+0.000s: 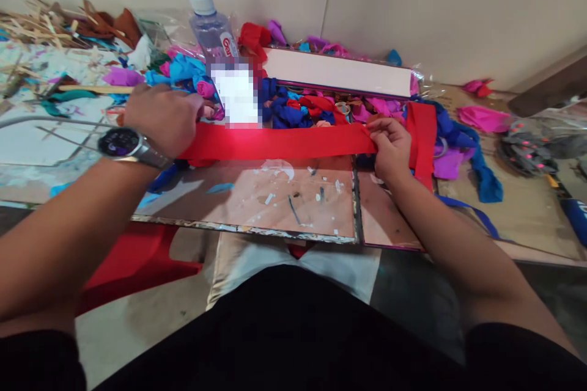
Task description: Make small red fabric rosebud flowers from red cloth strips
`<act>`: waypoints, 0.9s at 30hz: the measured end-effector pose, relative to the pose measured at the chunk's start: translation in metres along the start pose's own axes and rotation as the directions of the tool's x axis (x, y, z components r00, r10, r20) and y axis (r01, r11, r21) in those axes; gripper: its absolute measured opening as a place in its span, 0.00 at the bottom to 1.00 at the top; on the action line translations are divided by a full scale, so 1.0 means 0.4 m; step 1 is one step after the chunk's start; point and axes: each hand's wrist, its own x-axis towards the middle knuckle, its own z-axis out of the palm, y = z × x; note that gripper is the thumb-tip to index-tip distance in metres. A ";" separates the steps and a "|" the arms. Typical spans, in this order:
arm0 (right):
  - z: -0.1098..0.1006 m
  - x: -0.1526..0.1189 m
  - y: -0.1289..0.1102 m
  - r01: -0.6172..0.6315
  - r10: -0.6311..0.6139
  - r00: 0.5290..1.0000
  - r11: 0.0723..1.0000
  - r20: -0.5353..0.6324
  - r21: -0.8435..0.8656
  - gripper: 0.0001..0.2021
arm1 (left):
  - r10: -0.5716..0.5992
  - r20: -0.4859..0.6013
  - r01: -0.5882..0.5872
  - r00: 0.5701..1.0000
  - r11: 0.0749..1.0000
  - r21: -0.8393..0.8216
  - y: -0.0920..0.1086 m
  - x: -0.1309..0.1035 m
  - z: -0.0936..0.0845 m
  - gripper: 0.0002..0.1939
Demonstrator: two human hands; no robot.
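Note:
A long red crepe paper strip point(279, 143) stretches flat and level between my two hands, above the front part of the worktable point(243, 208). My right hand point(392, 146) pinches it between thumb and fingertips; beyond that hand more red paper hangs down at the right. My left hand point(160, 113), with a watch on the wrist, is closed at the strip's left end, its fingertips mostly hidden behind the knuckles. Just behind the strip, a bright blurred-out rectangle point(236, 95) stands among crumpled blue, pink and red paper pieces point(284, 111).
A plastic bottle point(213, 30) with a white cap stands at the back, left of a long pale box point(339, 72). Thin wooden sticks point(27, 30) pile up at the far left. At the right are a dark grey bundle point(527, 149) and teal paper point(486, 177).

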 end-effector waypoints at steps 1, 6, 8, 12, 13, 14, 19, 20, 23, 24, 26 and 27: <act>-0.001 -0.001 0.001 0.004 -0.004 1.000 1.000 0.004 -0.001 0.06 | -0.016 -0.004 0.016 1.000 1.000 0.025 -0.011 0.010 0.008 0.23; 0.005 -0.029 -0.008 0.022 -0.018 0.994 0.999 0.112 -0.031 0.06 | 0.005 -0.012 -0.004 1.000 0.993 0.117 -0.033 0.032 0.027 0.22; 0.008 -0.049 -0.020 0.063 -0.054 0.978 0.997 0.200 -0.039 0.06 | 0.045 -0.091 -0.034 0.995 0.992 0.118 -0.009 0.019 0.018 0.24; 0.011 -0.094 -0.059 0.224 -0.174 0.909 0.970 0.378 -0.093 0.11 | 0.177 -0.145 -0.180 0.973 0.984 -0.005 0.109 -0.027 -0.022 0.21; 0.013 -0.104 -0.068 0.274 -0.208 0.873 0.957 0.440 -0.093 0.13 | 0.244 -0.140 -0.254 0.960 0.965 -0.060 0.152 -0.038 -0.031 0.21; 0.014 -0.112 -0.076 0.326 -0.242 0.835 0.941 0.495 -0.091 0.14 | 0.326 -0.145 -0.347 0.934 0.925 -0.155 0.197 -0.046 -0.036 0.21; 0.024 -0.132 -0.088 0.482 -0.346 0.689 0.875 0.637 -0.046 0.13 | 0.485 -0.471 -0.668 0.737 0.417 -0.617 0.403 -0.040 0.014 0.26; 0.025 -0.133 -0.086 0.484 -0.351 0.679 0.874 0.645 -0.034 0.12 | 0.464 -0.520 -0.686 0.717 0.339 -0.644 0.429 -0.034 0.033 0.28; 0.028 -0.137 -0.084 0.446 -0.333 0.668 0.895 0.665 0.000 0.09 | 0.468 -0.559 -0.690 0.684 0.166 -0.705 0.463 -0.021 0.075 0.26; 0.028 -0.140 -0.085 0.432 -0.327 0.665 0.902 0.672 0.012 0.08 | 0.484 -0.558 -0.683 0.675 0.123 -0.720 0.464 -0.021 0.081 0.24; 0.028 -0.148 -0.090 0.408 -0.314 0.662 0.913 0.681 0.024 0.07 | 0.492 -0.548 -0.665 0.676 0.087 -0.742 0.457 -0.026 0.082 0.22; 0.029 -0.152 -0.095 0.400 -0.308 0.662 0.916 0.683 0.025 0.07 | 0.486 -0.540 -0.651 0.687 0.082 -0.754 0.452 -0.029 0.079 0.22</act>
